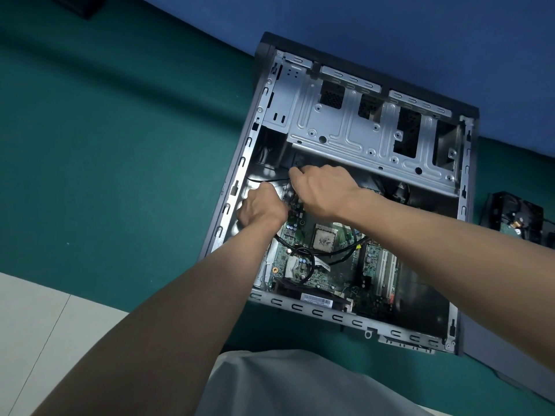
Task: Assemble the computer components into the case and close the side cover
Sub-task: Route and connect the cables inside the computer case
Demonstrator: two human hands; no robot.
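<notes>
Forearms (210, 295) over coverless case (464, 205), motherboard (372, 259) bare

The barcode label (316, 299) in the case (333, 318) is illegible.

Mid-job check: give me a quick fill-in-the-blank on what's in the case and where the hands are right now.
1. The left hand and the right hand both reach ___ the open case.
2. Black cables loop across the green ___.
3. The black component on the mat lies to the case's ___, from the person's view.
Missing words: inside; motherboard; right.
</notes>
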